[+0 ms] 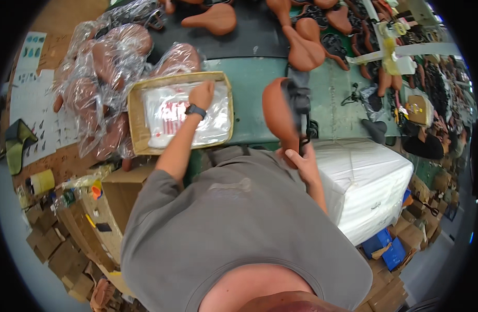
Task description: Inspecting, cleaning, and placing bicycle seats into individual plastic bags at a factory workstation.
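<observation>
My left hand (202, 94) reaches forward and rests on a stack of clear plastic bags (171, 114) lying in a shallow cardboard tray (136, 125); a dark watch is on that wrist. My right hand (300, 158) grips the lower end of a brown bicycle saddle (277, 115), held on edge over the green table (249, 83), its black rail and clamp facing right. My grey shirt fills the lower middle of the view.
Bagged brown saddles (101, 78) are piled left of the tray. Bare brown saddles (304, 49) lie further back on the table. A white wrapped box (369, 182) stands at my right. Cardboard boxes (103, 208), tape and small items sit lower left.
</observation>
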Demonstrator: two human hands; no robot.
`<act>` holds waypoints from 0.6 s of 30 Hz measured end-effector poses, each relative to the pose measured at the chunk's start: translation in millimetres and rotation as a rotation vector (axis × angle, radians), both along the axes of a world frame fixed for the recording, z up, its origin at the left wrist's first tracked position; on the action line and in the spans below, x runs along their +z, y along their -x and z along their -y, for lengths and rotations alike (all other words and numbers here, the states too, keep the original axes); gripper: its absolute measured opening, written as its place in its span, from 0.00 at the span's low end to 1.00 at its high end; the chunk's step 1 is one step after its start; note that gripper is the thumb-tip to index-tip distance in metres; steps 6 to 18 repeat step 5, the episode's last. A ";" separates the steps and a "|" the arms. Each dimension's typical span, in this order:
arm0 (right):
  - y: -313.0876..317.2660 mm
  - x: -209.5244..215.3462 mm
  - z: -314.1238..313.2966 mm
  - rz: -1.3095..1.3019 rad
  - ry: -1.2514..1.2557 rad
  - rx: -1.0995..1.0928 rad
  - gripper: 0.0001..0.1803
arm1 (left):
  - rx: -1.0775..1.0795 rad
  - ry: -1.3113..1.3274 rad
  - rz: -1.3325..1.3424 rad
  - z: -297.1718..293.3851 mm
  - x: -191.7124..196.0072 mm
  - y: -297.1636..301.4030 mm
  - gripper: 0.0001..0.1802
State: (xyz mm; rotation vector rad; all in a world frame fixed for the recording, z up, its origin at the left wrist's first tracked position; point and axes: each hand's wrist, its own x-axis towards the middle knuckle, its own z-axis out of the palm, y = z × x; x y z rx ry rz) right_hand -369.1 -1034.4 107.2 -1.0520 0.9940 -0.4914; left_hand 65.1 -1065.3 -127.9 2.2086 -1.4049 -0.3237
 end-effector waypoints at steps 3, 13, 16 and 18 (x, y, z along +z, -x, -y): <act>39.9 -42.9 5.7 -0.277 0.162 -0.025 0.43 | 0.071 -0.333 -0.224 -67.2 -70.3 47.8 0.24; 52.0 -40.2 14.2 -0.614 -0.300 0.144 0.41 | 0.082 -0.568 -0.224 -85.2 -73.1 68.9 0.26; 52.0 -40.2 14.2 -0.614 -0.300 0.144 0.41 | 0.082 -0.568 -0.224 -85.2 -73.1 68.9 0.26; 52.0 -40.2 14.2 -0.614 -0.300 0.144 0.41 | 0.082 -0.568 -0.224 -85.2 -73.1 68.9 0.26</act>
